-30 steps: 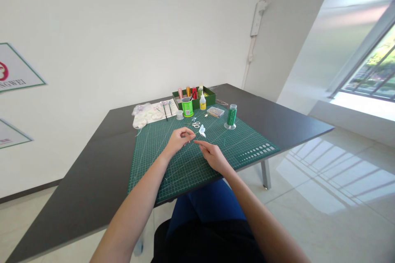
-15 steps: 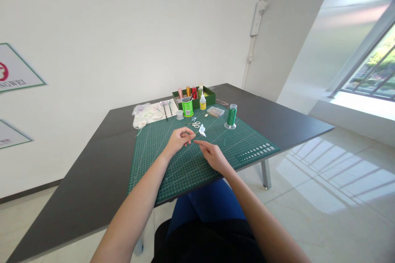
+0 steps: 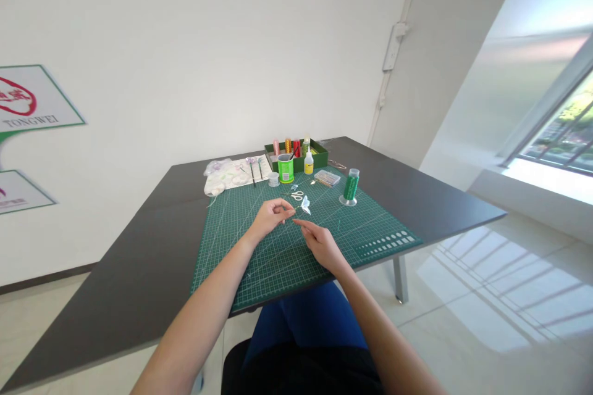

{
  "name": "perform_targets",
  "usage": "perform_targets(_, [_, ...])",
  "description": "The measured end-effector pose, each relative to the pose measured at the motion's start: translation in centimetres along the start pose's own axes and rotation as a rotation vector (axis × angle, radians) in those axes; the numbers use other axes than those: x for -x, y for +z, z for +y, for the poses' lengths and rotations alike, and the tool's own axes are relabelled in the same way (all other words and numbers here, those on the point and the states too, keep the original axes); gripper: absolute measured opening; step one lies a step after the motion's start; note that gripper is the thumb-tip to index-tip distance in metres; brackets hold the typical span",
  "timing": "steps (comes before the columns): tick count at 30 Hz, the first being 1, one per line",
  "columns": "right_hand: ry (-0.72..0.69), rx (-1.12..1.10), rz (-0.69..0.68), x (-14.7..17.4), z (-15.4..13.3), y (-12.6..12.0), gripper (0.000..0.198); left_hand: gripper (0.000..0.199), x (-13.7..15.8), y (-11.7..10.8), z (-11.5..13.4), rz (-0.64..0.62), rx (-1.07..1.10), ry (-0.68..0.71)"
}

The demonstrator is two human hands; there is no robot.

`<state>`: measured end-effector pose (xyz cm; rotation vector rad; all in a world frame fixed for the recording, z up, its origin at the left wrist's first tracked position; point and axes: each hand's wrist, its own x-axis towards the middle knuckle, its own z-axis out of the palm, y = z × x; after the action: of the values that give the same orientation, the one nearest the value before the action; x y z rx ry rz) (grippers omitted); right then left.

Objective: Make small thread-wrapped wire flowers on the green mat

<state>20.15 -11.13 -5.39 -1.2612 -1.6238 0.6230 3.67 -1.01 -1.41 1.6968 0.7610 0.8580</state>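
My left hand (image 3: 274,217) is closed in a pinch above the green cutting mat (image 3: 278,259). From its fingertips a small pale blue and white flower (image 3: 305,205), perhaps a butterfly, sticks out to the right on a thin stem. My right hand (image 3: 320,243) is just right of it, index finger pointing at the left fingertips and the other fingers curled in. Whatever it pinches, perhaps a thread, is too fine to make out. White-handled scissors (image 3: 297,195) lie just beyond the flower. A green thread spool (image 3: 351,186) stands upright to the right.
Behind are a green tin (image 3: 286,170), a glue bottle (image 3: 309,162), a clear case (image 3: 327,178) and a green box (image 3: 320,159) holding several thread spools. A white cloth (image 3: 231,176) with thin brushes or stems lies back left. The dark table (image 3: 157,247) extends around the mat.
The camera view has shifted slightly, so everything sits a little lower. My hands keep nearly the same pose, with a slightly wider gap between their fingertips.
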Motion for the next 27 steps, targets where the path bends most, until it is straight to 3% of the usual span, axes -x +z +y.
perform_targets(14, [0.058,-0.102,-0.037,0.1,1.6,0.5,0.053,0.043,-0.4,-0.3,-1.7,0.092,-0.052,0.048])
perform_targets(27, [0.025,-0.084,-0.009,0.1,1.4,0.5,0.051,0.043,-0.3,-0.2,-1.3,0.090,-0.064,0.056])
